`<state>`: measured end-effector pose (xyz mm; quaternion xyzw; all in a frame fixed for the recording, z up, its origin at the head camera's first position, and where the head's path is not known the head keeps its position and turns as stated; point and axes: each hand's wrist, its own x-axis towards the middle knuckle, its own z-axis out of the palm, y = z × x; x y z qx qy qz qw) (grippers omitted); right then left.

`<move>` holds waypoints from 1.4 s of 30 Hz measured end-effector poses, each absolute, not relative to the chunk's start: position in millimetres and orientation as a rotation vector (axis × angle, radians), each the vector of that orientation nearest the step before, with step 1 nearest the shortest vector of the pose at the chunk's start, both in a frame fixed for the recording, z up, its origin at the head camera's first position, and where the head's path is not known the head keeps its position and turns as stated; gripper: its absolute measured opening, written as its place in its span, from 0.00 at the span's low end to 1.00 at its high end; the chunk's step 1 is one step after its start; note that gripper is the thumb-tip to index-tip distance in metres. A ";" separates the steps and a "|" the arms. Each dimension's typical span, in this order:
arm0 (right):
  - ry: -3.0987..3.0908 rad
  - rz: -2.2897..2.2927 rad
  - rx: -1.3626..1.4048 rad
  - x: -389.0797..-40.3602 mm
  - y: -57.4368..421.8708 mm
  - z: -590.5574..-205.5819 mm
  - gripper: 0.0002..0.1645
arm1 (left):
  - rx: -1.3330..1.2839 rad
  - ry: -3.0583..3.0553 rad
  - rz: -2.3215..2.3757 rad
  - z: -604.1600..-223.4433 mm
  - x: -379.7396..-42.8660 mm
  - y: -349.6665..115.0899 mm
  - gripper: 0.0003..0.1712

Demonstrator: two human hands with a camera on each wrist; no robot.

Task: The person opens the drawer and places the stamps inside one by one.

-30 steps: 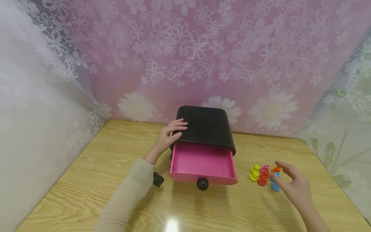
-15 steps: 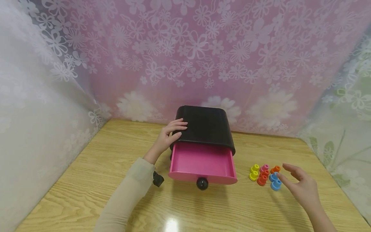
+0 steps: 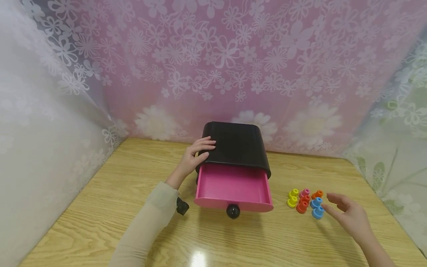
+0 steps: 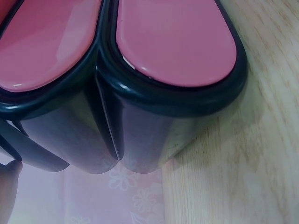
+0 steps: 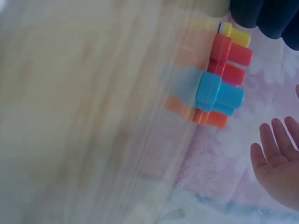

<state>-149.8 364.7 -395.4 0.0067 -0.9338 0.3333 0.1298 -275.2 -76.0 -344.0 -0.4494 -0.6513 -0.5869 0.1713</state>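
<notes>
My left hand [image 3: 196,152] rests on the left edge of a black drawer cabinet [image 3: 238,142], fingers stretched over its top. The upper pink drawer [image 3: 235,181] is pulled out and bare inside, with a round black knob [image 3: 233,211] on its front. At the right, my right hand [image 3: 350,217] hovers beside a cluster of small stepped plastic pegs, its fingers loose and holding nothing. Nearest to it are blue pegs [image 3: 318,212]. Around them stand an orange peg [image 3: 317,195], red pegs [image 3: 302,207], a pink peg [image 3: 304,193] and yellow pegs [image 3: 292,201].
All this is on a wooden table [image 3: 150,174]. Flowered pink cloth [image 3: 227,55] hangs behind it, with pale cloth on both sides. A small black piece [image 3: 182,206] shows at the left sleeve cuff. More pink drawer fronts [image 4: 177,42] appear in the left wrist view.
My right hand has drawn back to the right and slightly down, away from the pegs, uncovering the blue and orange ones. The left hand and the drawer have stayed put.
</notes>
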 end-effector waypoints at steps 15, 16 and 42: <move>-2.929 0.862 0.126 -152.7 378.4 -401.9 0.26 | -1.276 -1.842 -1.657 -344.2 -275.7 -76.1 0.14; -2.947 0.853 0.132 -153.1 378.6 -401.9 0.26 | -1.279 -1.841 -1.657 -344.0 -275.7 -76.1 0.14; -3.059 0.924 0.107 -163.2 381.5 -409.7 0.23 | -1.260 -1.853 -1.669 -358.0 -288.9 -76.5 0.20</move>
